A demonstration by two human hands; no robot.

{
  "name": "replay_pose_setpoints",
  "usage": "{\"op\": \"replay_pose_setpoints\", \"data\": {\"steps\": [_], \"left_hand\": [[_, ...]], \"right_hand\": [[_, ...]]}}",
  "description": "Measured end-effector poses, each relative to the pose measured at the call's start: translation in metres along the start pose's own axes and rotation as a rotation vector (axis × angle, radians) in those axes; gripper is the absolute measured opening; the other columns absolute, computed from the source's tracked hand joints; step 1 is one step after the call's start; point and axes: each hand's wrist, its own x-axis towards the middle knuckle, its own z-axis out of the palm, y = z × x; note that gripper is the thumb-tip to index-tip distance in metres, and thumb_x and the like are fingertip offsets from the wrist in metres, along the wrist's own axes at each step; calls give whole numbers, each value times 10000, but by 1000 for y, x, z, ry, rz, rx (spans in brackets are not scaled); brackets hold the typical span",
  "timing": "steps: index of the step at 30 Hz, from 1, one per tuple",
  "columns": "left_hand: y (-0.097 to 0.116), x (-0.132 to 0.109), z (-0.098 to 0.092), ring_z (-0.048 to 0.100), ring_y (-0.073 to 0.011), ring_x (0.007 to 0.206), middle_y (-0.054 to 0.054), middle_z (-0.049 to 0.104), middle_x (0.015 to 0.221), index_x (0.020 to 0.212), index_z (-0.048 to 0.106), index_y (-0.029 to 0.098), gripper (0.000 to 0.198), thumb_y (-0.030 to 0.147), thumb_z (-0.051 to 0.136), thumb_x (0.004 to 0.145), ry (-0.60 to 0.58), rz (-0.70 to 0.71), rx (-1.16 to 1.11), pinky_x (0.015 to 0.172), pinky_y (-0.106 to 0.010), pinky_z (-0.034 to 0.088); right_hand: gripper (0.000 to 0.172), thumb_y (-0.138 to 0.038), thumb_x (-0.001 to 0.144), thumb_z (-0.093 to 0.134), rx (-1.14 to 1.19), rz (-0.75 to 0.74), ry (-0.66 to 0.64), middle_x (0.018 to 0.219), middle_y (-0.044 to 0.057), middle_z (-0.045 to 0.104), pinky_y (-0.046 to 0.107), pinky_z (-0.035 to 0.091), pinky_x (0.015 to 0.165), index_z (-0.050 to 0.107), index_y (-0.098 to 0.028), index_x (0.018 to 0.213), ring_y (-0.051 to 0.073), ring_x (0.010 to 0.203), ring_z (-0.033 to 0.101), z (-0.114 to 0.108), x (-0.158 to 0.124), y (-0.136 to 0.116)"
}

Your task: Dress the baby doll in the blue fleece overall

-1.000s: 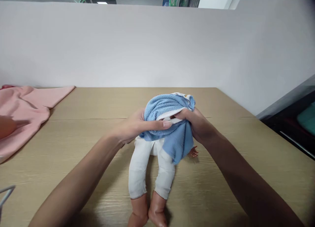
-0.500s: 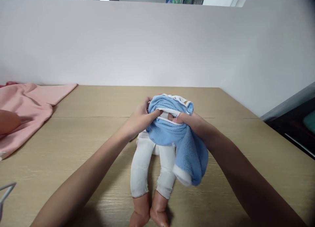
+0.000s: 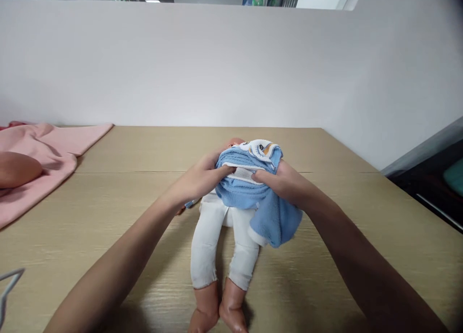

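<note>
A baby doll (image 3: 233,301) lies on its back on the table, feet toward me, in white trousers (image 3: 208,244). Over its upper body is a blue fleecy top (image 3: 242,195) with white trim and a printed white patch, bunched up in folds. My left hand (image 3: 204,176) grips the top's left side, thumb on the white-edged opening. On the other side my right hand (image 3: 284,179) is closed on the same cloth, its thumb at the opening too. One blue sleeve (image 3: 277,222) hangs loose below my right hand. Most of the doll's head is hidden behind the cloth.
To the left lies a pink garment (image 3: 54,147) with a rounded, skin-toned doll part (image 3: 20,170) on it. A bent metal piece (image 3: 10,285) pokes in at the lower left. A white partition (image 3: 217,68) borders the wooden table (image 3: 144,154); a dark object (image 3: 434,174) stands at the right.
The loose sleeve has swung up and shortened. Both thumbs have shifted slightly on the opening. Part of the doll's head now shows above the cloth, and a bit of blue cloth shows below my left wrist.
</note>
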Motion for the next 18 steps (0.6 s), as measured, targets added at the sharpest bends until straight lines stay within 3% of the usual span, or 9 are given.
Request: {"op": "replay_pose_setpoints", "data": {"steps": [3, 7, 9, 12, 18], "left_hand": [[0, -2, 1, 703, -286, 1336, -27, 803, 1395, 1424, 728, 229, 358, 330, 620, 1098, -13, 43, 18, 1132, -334, 526], [12, -21, -1, 716, -310, 1286, -53, 820, 1285, 1351, 735, 208, 327, 371, 640, 1084, -23, 3, 45, 1108, -369, 546], [17, -39, -2, 714, -318, 1270, -58, 811, 1257, 1350, 717, 219, 340, 398, 664, 1066, -10, -32, 72, 1089, -380, 554], [15, -71, 2, 710, -323, 1256, -60, 787, 1281, 1309, 695, 244, 302, 404, 666, 1055, 5, -98, 148, 1045, -386, 557], [5, -142, 35, 743, -342, 1147, -77, 807, 1222, 1254, 676, 273, 238, 388, 552, 1086, -1, -225, 243, 993, -427, 567]], "right_hand": [[384, -261, 965, 751, 21, 30, 32, 1434, 23, 787, 494, 469, 1330, 727, -299, 1346, 324, 1407, 696, 2, -3, -4], [318, -364, 919, 824, 12, 229, 34, 1215, 49, 831, 537, 598, 1142, 777, -292, 1225, 360, 1189, 750, 5, -16, -12], [343, -374, 881, 832, 24, 319, -11, 1146, 60, 833, 540, 623, 1053, 789, -285, 1209, 359, 1094, 753, 11, -26, -16], [325, -357, 857, 787, 62, 332, -100, 1087, 55, 824, 502, 627, 1001, 782, -270, 1170, 323, 1012, 746, 26, -43, -17], [195, -383, 906, 726, -61, 361, -293, 1120, 73, 825, 465, 602, 981, 771, -242, 1032, 311, 1036, 734, 56, -84, -16]]}}
